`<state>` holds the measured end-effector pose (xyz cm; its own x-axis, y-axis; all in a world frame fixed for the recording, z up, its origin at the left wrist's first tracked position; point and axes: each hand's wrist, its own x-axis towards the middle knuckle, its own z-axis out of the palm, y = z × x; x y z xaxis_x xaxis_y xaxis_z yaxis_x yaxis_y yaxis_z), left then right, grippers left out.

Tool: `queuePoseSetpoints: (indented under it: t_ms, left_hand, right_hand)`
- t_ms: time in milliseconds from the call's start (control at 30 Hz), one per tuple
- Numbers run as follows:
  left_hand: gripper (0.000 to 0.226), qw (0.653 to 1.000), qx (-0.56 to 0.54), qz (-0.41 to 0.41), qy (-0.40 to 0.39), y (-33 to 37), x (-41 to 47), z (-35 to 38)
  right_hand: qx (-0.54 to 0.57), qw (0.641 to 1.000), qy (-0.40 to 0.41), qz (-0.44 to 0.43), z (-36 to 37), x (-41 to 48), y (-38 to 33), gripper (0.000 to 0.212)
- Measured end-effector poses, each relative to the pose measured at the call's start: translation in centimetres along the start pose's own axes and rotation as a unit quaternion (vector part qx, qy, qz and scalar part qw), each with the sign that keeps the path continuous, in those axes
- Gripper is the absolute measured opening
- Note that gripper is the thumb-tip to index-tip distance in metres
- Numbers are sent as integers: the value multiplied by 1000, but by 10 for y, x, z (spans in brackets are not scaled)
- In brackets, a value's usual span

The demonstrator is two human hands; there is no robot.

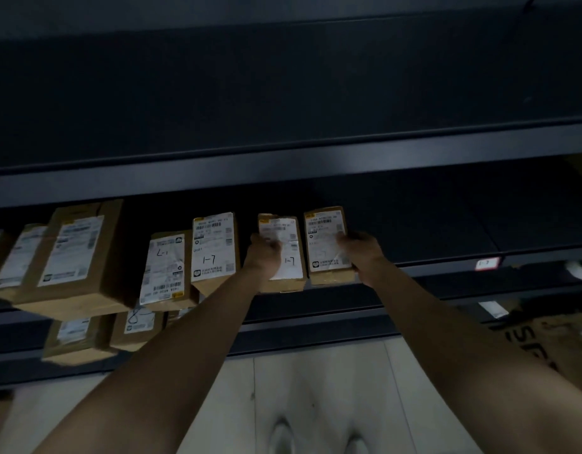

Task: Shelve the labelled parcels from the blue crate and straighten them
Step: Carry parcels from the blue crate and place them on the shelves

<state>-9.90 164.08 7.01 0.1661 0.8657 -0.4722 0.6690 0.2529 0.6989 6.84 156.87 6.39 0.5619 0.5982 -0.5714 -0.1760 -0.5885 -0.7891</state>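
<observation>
On the dark shelf (430, 231), the marked parcel (288, 257), handwritten "1-7", is grasped at its left edge by the left hand (262, 253), fingers curled over its label. The neighbouring parcel (325, 247) is grasped likewise at its right edge by the right hand (361, 253). "1-7" is also read on the shelf tag (487, 263).

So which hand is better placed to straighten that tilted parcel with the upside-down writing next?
Probably the left. The left hand holds the second-last parcel, nearer the tilted parcel; the right hand holds the end parcel and would have to cross over.
</observation>
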Motion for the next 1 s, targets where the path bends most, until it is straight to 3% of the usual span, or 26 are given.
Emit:
queuePoseSetpoints:
  t_ms: [167, 333, 467, 600, 1000]
  left_hand:
    - [62, 983, 150, 99, 28, 8, -11, -9]
    - [44, 927, 256, 272, 17, 36, -43, -9]
    - [33, 851, 312, 422, -27, 72, -81, 8]
    - [28, 766, 322, 553, -65, 116, -131, 31]
    - [28, 548, 319, 773, 13, 222, -337, 116]
  right_hand:
    - [-108, 992, 59, -40, -2, -3, -6, 14]
    - [-264, 953, 53, -136, -29, -40, -24, 22]
    - [-417, 888, 84, -173, -70, -90, -36, 36]
    - [-541, 800, 191, -174, -120, -145, -47, 40]
    - [-581, 663, 446, -154, -293, -321, -18, 30]
